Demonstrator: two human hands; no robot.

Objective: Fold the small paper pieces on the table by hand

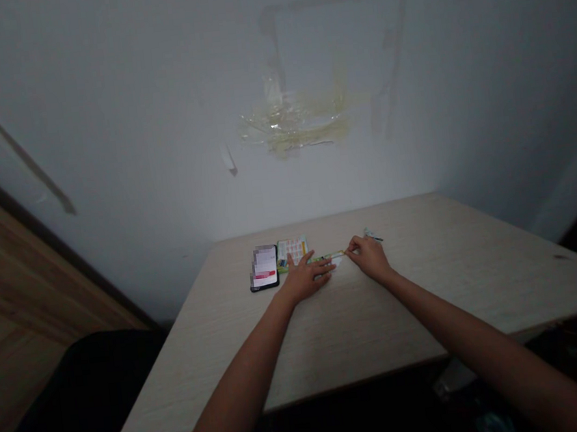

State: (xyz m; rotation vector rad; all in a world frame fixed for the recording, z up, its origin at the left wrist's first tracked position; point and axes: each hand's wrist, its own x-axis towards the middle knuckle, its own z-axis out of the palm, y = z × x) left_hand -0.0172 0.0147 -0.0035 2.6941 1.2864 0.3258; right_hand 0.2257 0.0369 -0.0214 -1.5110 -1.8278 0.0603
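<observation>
Left hand (pixel 305 277) low on the surface (pixel 481 278), fingers spread and pretty relaxed looking, though no way to tell from this angle whether anything's pinned under the fingertips. Right hand (pixel 370 257) clenched into a tight pinch on one end of a slim yellow-green strip (pixel 334 256), maybe a pen or something wrapped, too small to say. Strip sitting roughly level between both hands, other end right up by the left fingers. As for progress, only the strip in hand so far, by the look of things. Black phone (pixel 264 268) with a blurred screen lying just left of the left hand, no hand on it. Colourful printed card (pixel 292 250) flat right beyond the left fingers. Small packet (pixel 372 235) with a thin dark bit just past the right hand, also untouched. Further up, a scuffed white wall (pixel 399 94) with a patch of old yellowed tape (pixel 294 122). Wood panel (pixel 18 292) off to the left.
</observation>
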